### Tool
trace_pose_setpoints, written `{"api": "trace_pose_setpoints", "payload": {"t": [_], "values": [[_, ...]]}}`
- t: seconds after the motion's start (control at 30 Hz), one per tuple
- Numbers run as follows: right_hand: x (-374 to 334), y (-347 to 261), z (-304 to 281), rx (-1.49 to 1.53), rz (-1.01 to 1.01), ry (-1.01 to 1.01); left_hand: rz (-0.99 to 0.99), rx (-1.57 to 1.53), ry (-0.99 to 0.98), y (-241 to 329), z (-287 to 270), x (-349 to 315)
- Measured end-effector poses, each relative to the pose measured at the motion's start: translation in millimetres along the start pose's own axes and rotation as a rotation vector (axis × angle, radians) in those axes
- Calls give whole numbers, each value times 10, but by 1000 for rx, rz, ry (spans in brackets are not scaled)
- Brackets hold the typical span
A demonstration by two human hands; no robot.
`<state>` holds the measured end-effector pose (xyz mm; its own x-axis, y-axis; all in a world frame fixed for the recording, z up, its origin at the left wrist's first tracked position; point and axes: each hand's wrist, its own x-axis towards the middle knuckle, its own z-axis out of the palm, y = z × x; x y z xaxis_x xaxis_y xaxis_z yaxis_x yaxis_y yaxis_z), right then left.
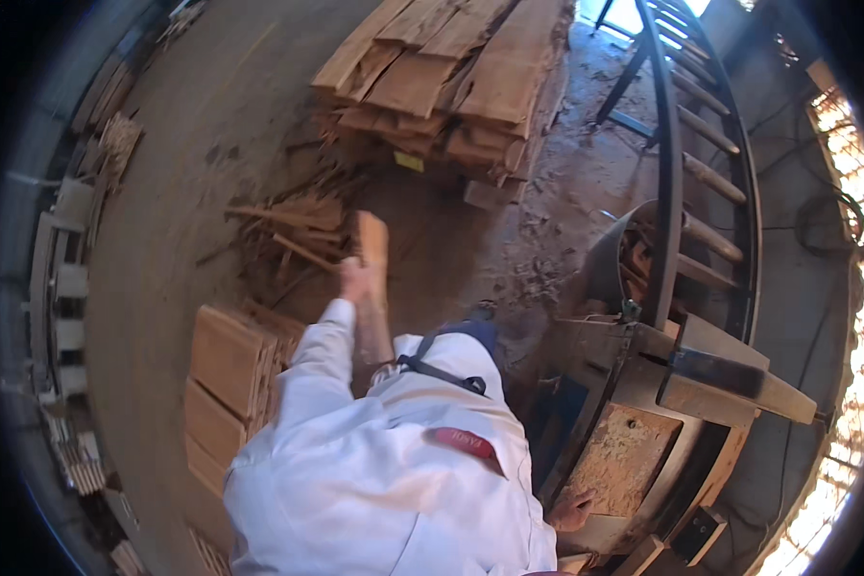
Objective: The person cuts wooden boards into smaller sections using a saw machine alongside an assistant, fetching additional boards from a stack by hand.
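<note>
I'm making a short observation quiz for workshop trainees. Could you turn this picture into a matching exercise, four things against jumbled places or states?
Column one
1. Left hand
2. Right hand
3. Round bin
4. Ladder-like frame

Column two
A. At the picture's upper right
B. By the edge of a dusty panel
C. Gripping a wooden piece
D. Has wood scraps inside

Pairs: 1-C, 2-B, 3-D, 4-A

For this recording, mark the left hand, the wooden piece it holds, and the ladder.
Left hand (353,279): head view, middle of the hand.
Wooden piece (375,288): head view, about midway along its length.
Ladder (713,180): head view, on a rung.
</note>
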<state>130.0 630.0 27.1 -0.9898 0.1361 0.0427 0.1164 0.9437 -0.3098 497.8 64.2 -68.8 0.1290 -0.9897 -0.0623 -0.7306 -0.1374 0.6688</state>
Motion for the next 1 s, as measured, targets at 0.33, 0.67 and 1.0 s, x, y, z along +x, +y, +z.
{"api": "trace_pose_setpoints", "payload": {"t": [0.33, 0.67, 1.0], "values": [[-632, -251, 230, 214, -10, 265, -31, 478, 12, -58, -386, 2266], [-1289, -1610, 713, 792, 578, 44, 329, 193, -1321, 925, 2001, 1483], [-1481, -1186, 582, 907, 656, 241, 551, 386, -1425, 1415, 1977, 1084]]}}
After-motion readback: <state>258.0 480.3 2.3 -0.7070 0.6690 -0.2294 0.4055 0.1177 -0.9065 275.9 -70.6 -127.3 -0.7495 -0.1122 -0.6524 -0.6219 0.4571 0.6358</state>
